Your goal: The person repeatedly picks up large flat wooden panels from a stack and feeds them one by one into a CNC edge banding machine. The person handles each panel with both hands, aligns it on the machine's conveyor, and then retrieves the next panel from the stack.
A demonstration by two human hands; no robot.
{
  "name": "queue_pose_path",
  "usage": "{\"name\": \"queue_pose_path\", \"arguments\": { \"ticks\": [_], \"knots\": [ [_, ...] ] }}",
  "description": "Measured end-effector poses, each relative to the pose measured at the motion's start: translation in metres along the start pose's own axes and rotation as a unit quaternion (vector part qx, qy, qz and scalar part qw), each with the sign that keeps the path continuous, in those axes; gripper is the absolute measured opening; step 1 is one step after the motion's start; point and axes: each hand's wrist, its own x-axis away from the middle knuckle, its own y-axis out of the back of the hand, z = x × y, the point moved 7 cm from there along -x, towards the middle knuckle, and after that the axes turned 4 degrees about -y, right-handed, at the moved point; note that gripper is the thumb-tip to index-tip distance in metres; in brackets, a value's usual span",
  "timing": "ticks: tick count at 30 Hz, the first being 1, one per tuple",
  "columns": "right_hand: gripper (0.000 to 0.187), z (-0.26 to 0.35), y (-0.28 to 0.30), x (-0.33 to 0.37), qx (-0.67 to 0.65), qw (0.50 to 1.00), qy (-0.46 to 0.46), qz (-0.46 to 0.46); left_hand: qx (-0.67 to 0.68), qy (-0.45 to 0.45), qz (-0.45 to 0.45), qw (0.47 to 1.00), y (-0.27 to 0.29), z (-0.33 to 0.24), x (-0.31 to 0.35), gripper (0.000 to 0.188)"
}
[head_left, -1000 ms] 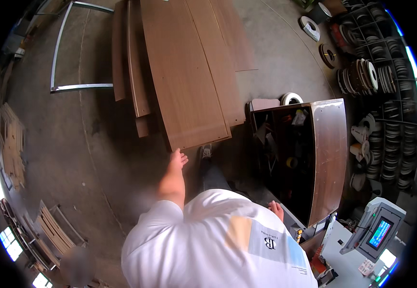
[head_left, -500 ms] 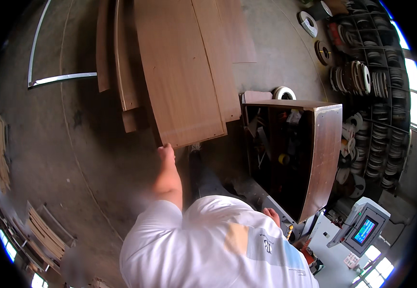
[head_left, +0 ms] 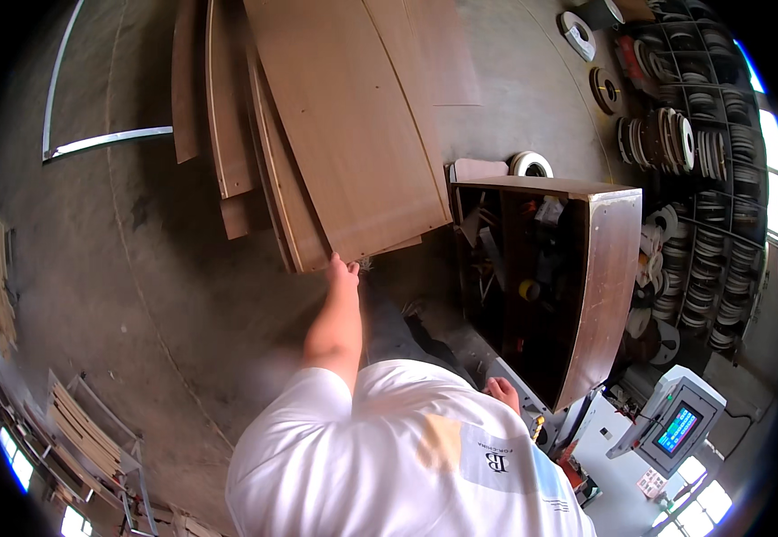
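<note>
My left hand (head_left: 344, 267) grips the near left corner of the top wooden panel (head_left: 357, 134), a large brown board with small holes along its near end. The panel lies at an angle over another board (head_left: 292, 197), whose edge shows along its left side. Under its near end a sliver of another board (head_left: 398, 243) sticks out. My right hand (head_left: 501, 392) is low by my side, next to the grey machine edge. Its fingers are curled, and my shirt partly hides it, so anything inside them is out of sight.
Right of the panel stands a brown open-fronted cabinet (head_left: 611, 286) with tools and a yellow tape roll inside. A machine's control screen (head_left: 678, 428) is at lower right. Edge-banding rolls (head_left: 662, 143) fill a rack at far right. More boards (head_left: 230, 107) lie left of the panel.
My left hand has swung the top panel's near end to the right, toward the cabinet. More of the board beneath now shows on the left. My right hand has stayed low by my side.
</note>
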Motion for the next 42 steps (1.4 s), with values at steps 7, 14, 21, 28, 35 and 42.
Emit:
{"name": "queue_pose_path", "arguments": {
  "ticks": [7,14,21,28,35,42],
  "knots": [
    [0.028,-0.011,-0.001,0.002,0.016,1.0,-0.025,-0.009,-0.198,-0.112,-0.003,0.974,-0.008,-0.018,0.015,0.055],
    [0.026,0.031,-0.061,-0.087,0.063,0.99,0.023,0.124,-0.423,-0.227,0.059,0.875,0.005,-0.04,0.044,0.035],
    [0.05,0.196,-0.177,-0.282,-0.172,0.973,0.017,0.151,-0.619,-0.328,0.143,0.699,-0.002,-0.1,0.026,0.061],
    [0.061,0.245,-0.247,-0.341,-0.376,0.898,-0.151,0.169,-0.578,-0.37,0.146,0.713,-0.039,-0.112,0.042,0.074],
    [0.042,0.254,-0.222,-0.28,-0.33,0.932,-0.099,0.111,-0.487,-0.347,0.147,0.788,-0.033,-0.109,0.069,0.059],
    [0.036,0.27,-0.167,-0.188,-0.429,0.886,-0.009,0.178,-0.399,-0.219,0.328,0.828,-0.022,-0.122,0.168,0.042]
  ]
}}
